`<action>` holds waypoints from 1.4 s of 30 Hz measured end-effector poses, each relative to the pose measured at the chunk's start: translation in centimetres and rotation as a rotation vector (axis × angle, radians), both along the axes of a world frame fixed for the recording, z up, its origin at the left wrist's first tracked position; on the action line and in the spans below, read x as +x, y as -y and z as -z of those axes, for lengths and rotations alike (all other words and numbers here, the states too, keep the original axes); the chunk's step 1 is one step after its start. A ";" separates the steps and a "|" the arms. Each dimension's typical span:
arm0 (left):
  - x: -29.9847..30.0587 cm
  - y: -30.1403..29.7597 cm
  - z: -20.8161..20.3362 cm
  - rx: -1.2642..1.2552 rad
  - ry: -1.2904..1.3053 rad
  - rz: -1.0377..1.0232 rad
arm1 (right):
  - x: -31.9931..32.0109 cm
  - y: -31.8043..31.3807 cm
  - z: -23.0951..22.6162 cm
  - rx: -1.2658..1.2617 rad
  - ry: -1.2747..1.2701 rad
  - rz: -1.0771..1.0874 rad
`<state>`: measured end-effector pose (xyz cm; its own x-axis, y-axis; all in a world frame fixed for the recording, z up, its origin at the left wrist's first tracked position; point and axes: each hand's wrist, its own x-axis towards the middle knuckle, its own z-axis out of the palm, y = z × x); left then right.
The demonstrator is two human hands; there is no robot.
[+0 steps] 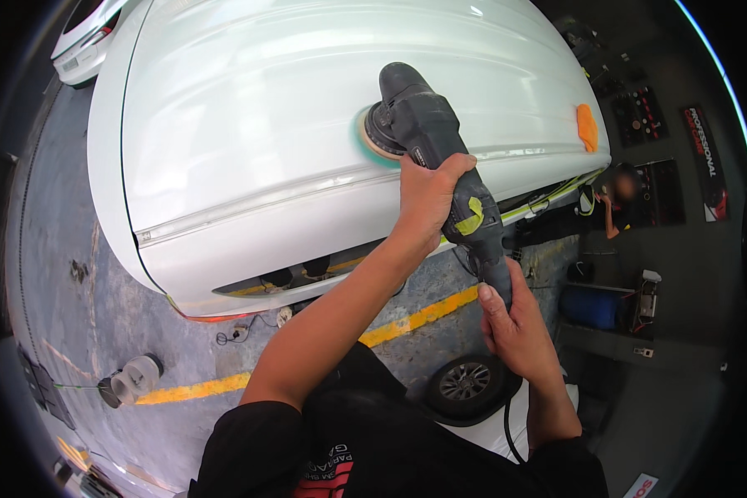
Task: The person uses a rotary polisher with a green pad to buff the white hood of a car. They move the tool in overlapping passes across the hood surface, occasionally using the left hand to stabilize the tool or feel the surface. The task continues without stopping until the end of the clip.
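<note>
A black electric car polisher (pixel 430 124) lies across the white car roof (pixel 249 124). Its round pad (pixel 367 143), teal at the rim, meets the roof panel near the side trim strip. My left hand (pixel 430 197) is wrapped round the middle of the tool's body, thumb over the top. Farther back, my right hand (pixel 519 328) closes on the narrow rear end of the polisher. A strip of yellow-green tape (pixel 471 217) sticks to the body between my hands. The power cord (pixel 509 432) hangs down beneath my right forearm.
An orange cloth (pixel 587 128) rests on the roof's right end. A person (pixel 618 195) is beside the car at right. Below are a wheel (pixel 466 386), a blue drum (pixel 589 307), a clear container (pixel 135 378) and a yellow floor line (pixel 423 317). Another white car (pixel 83 46) stands far left.
</note>
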<state>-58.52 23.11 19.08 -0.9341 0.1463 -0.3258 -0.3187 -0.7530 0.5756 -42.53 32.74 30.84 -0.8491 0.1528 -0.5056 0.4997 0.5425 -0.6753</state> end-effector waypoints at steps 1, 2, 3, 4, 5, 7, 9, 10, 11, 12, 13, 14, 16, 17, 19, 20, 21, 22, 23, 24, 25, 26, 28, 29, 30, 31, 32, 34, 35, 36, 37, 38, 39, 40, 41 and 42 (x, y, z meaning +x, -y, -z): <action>-0.2 -0.2 0.0 0.014 -0.007 0.027 | 0.0 0.0 -0.2 0.001 0.010 0.013; -0.2 -0.1 0.1 0.013 -0.004 0.023 | 0.0 0.2 -0.5 0.001 0.019 0.022; 0.0 0.2 0.2 0.012 -0.002 0.017 | 0.0 0.6 -0.7 0.000 0.028 0.027; 0.2 0.7 0.2 0.006 0.002 0.014 | 0.1 0.9 -0.7 0.010 0.040 0.006; 0.4 1.5 0.1 -0.001 0.015 -0.009 | 0.1 1.3 -0.8 0.019 0.051 -0.017; 1.1 3.4 -0.1 -0.012 0.040 -0.053 | 0.2 2.1 -0.3 0.012 0.032 -0.084; 1.9 6.3 -0.3 -0.016 0.054 -0.060 | 0.2 3.2 0.5 -0.021 -0.027 -0.172; 2.4 8.3 -0.1 -0.027 0.067 -0.074 | -0.3 4.5 0.1 0.021 0.012 -0.236; 2.8 9.7 0.2 -0.059 0.054 -0.126 | -0.5 5.3 0.7 0.009 0.013 -0.275; 3.2 11.2 0.5 -0.093 0.041 -0.179 | -0.5 6.2 1.3 -0.005 0.014 -0.314; 3.7 12.5 0.6 -0.117 0.029 -0.221 | -0.4 7.0 1.6 -0.008 0.018 -0.342; 4.1 14.1 0.9 -0.137 0.046 -0.226 | -0.7 7.9 1.5 0.004 0.032 -0.398; 5.0 17.7 2.6 -0.161 0.021 -0.243 | -1.1 10.4 2.4 0.017 0.032 -0.487; 5.6 19.3 2.4 -0.142 0.012 -0.227 | -1.0 11.5 3.1 0.027 0.033 -0.520; 6.6 22.1 4.5 -0.144 0.053 -0.208 | -0.1 13.4 5.7 -0.005 -0.054 -0.546; 7.2 22.9 5.3 -0.206 0.035 -0.247 | 0.2 13.8 7.3 -0.013 -0.099 -0.560; 7.8 23.6 6.1 -0.242 -0.006 -0.247 | 0.3 13.9 9.1 0.011 -0.152 -0.571; 8.1 23.3 6.5 -0.224 -0.021 -0.251 | 0.9 13.8 10.6 0.043 -0.195 -0.572; 8.5 22.9 6.7 -0.214 -0.030 -0.271 | 1.6 13.6 11.8 0.064 -0.236 -0.590; 8.8 22.0 7.0 -0.222 -0.045 -0.251 | 2.3 13.1 12.5 0.078 -0.237 -0.564; 9.1 21.1 7.1 -0.232 -0.060 -0.244 | 2.7 12.4 12.6 0.084 -0.197 -0.543; 9.2 20.0 7.1 -0.241 -0.075 -0.235 | 3.0 11.5 12.5 0.091 -0.156 -0.519; 9.0 16.6 6.6 -0.277 -0.086 -0.184 | 3.8 9.2 12.7 0.093 -0.141 -0.428; 9.0 15.0 6.1 -0.297 -0.092 -0.167 | 4.5 8.0 13.3 0.078 -0.166 -0.375; 8.8 13.5 6.2 -0.287 -0.098 -0.109 | 5.1 6.8 13.6 0.064 -0.190 -0.322; 8.5 11.7 5.9 -0.277 -0.102 -0.099 | 5.2 5.6 13.6 0.087 -0.172 -0.287; 8.2 10.1 5.8 -0.261 -0.105 -0.062 | 5.4 4.5 13.5 0.108 -0.152 -0.253; 7.2 6.8 5.7 -0.232 -0.134 0.012 | 6.1 2.2 13.6 0.140 -0.121 -0.166; 6.8 5.2 5.9 -0.229 -0.155 0.036 | 6.4 1.1 13.8 0.148 -0.128 -0.116; 6.3 3.4 6.4 -0.228 -0.165 0.064 | 6.4 0.0 13.9 0.154 -0.135 -0.067; 5.6 1.6 7.3 -0.232 -0.173 0.086 | 6.4 -1.2 14.4 0.157 -0.140 -0.026; 5.0 -0.4 7.7 -0.231 -0.201 0.106 | 6.6 -2.8 15.6 0.175 -0.269 -0.027; 4.5 -2.3 8.0 -0.231 -0.226 0.132 | 6.7 -4.2 16.6 0.131 -0.250 0.026; 3.7 -3.9 8.1 -0.245 -0.271 0.113 | 6.4 -5.4 17.3 0.090 -0.233 0.074; 3.0 -5.4 8.0 -0.254 -0.319 0.100 | 6.1 -6.5 17.9 0.056 -0.219 0.127; 2.4 -6.1 7.6 -0.238 -0.310 0.130 | 5.9 -7.5 18.9 0.052 -0.267 0.127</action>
